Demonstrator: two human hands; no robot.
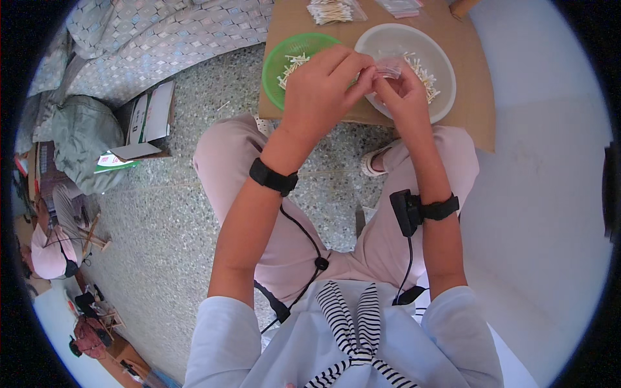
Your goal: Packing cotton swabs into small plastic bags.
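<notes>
The left hand (325,83) and right hand (409,97) both pinch a small clear plastic bag (390,67) over the white bowl (451,77) of cotton swabs (428,83), beside the green basket (273,97) on the bench (475,107). The step looks like working the bag's edge; the next move likely calls for light fingertip control, parting the thin film without crumpling it.

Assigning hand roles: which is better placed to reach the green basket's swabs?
Likely the left hand: it hangs over the green basket, while the right hand holds the clear bag over the white bowl.
</notes>
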